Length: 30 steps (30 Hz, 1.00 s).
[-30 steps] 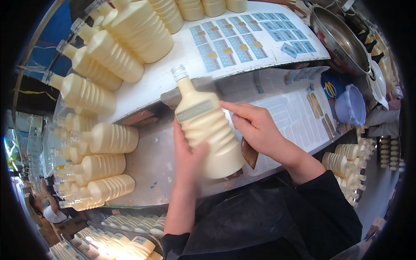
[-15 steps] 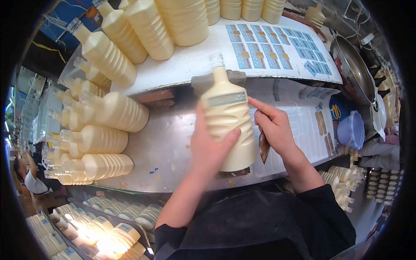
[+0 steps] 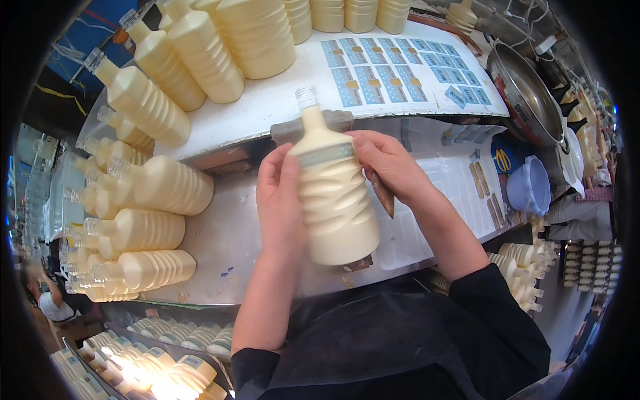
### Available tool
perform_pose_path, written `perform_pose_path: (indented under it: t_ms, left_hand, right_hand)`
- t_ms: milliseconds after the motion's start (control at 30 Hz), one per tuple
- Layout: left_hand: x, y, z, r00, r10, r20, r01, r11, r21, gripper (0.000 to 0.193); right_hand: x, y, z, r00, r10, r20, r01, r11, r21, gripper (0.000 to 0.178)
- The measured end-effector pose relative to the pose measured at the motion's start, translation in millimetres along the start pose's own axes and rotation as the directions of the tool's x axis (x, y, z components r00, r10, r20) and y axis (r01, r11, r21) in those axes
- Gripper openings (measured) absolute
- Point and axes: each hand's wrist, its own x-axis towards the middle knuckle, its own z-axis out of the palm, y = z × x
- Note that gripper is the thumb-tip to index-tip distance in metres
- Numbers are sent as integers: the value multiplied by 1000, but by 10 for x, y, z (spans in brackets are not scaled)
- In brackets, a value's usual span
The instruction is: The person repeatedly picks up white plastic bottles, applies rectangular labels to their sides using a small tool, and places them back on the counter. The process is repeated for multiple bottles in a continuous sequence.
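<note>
A cream ribbed bottle [image 3: 337, 217] with a clear threaded neck leans against a grey block [image 3: 340, 122] in front of me. Around its shoulder runs a pale blue-grey dotted label strip [image 3: 323, 155]. My left hand [image 3: 280, 200] holds the bottle's left side, fingertips up at the strip's left end. On the other side, the thumb and fingertips of my right hand [image 3: 395, 165] press at the strip's right end. That hand also keeps a brown, pointed, blade-like tool [image 3: 381, 196] in its curled fingers, tip downward.
Blue label sheets [image 3: 373, 73] lie on the raised white shelf [image 3: 267, 107], where several cream bottles [image 3: 207, 50] stand. More bottles [image 3: 150, 230] lie stacked at left. At right are a lavender bucket [image 3: 529, 187], a large pan [image 3: 527, 90] and tan strips [image 3: 479, 180]. Labelled bottles fill crates [image 3: 93, 353] below left.
My left hand has shifted from across the bottle's front to its left side. The right hand has gone from a fingertip touch to thumb and fingers at the strip's end. The view has shifted slightly.
</note>
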Motion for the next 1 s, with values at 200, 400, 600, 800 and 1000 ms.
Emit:
perform_pose_path:
  t_ms: [200,400,600,800,1000]
  left_hand:
    - [23,-53,29,998,16,-56,-18,999,-47,26]
    - [44,-81,14,998,8,-56,-12,998,-63,26]
    - [17,-20,24,999,-30,-45,26,997,-79,27]
    - [21,-19,-8,996,-64,-57,57,991,-120,32]
    - [-28,44,57,996,-87,-35,81,988,-133,30]
  right_hand:
    - [70,69,24,999,17,-29,-17,1000,-11,42]
    - [83,147,31,998,-16,-57,15,1000,-21,40]
    - [65,77,22,999,-14,-38,12,999,-52,41]
    - [19,79,37,1000,-1,-18,2,1000,12,40]
    - [-18,18,79,999,22,-41,-19,998,65,38]
